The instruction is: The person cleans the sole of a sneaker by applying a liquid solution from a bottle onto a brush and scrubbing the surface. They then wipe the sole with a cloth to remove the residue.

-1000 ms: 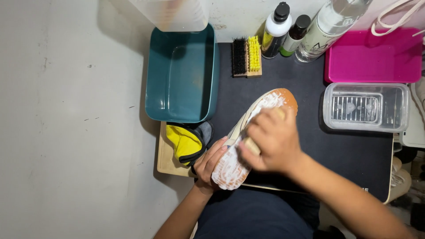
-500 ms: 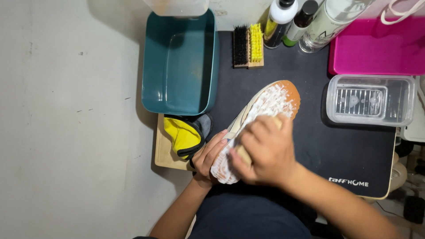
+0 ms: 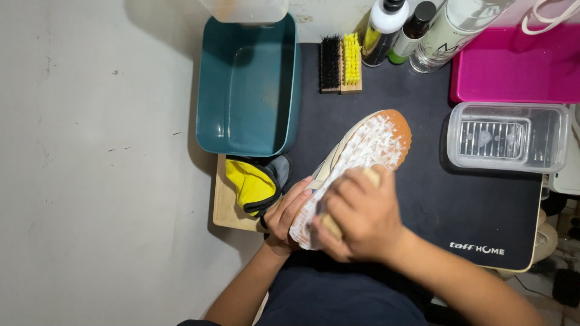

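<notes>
A sneaker (image 3: 368,145) lies sole-up on a black mat (image 3: 471,205), its foamy white sole tipped with an orange-brown toe. My left hand (image 3: 289,211) grips the shoe's heel end from the left side. My right hand (image 3: 356,217) presses a wooden brush (image 3: 370,176) against the sole near the heel; only small bits of the brush show past my fingers.
A teal basin (image 3: 248,90) stands at the back left. A yellow and grey cloth (image 3: 254,181) rests on a wooden board. A black brush and a yellow brush (image 3: 341,60), three bottles (image 3: 417,30), a pink tray (image 3: 513,66) and a clear lidded box (image 3: 507,136) line the back and right.
My right hand has slid with the brush from the middle of the sole down toward the heel. More of the foamy toe end is uncovered. My left hand keeps its grip.
</notes>
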